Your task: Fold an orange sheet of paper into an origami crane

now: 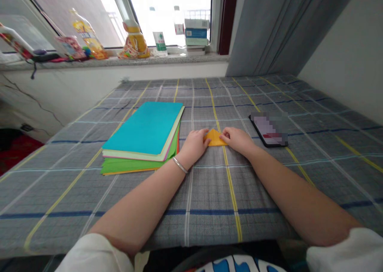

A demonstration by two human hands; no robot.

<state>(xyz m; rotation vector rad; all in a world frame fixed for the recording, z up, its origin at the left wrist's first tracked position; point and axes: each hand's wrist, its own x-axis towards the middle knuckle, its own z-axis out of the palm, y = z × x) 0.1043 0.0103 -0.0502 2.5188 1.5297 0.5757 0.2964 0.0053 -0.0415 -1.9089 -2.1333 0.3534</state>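
Note:
A small folded piece of orange paper [216,138] lies on the plaid cloth, its peak pointing away from me. At its left corner, my left hand [195,143] has fingers closed on the paper's edge; a silver bangle circles that wrist. My right hand [236,139] pinches the opposite corner, with thumb and curled fingers on the paper. Both forearms rest low over the cloth. Just left of my left hand sits a stack of coloured paper [146,129], blue on top, with green, pink and orange edges showing beneath.
A phone [267,131] lies to the right, its screen partly blurred. The plaid cloth [209,192] covers the whole surface. Beyond the far edge, a windowsill [167,60] carries bottles, a white-and-green tube [160,42] and stacked boxes [196,34]. A grey curtain [269,28] hangs at right.

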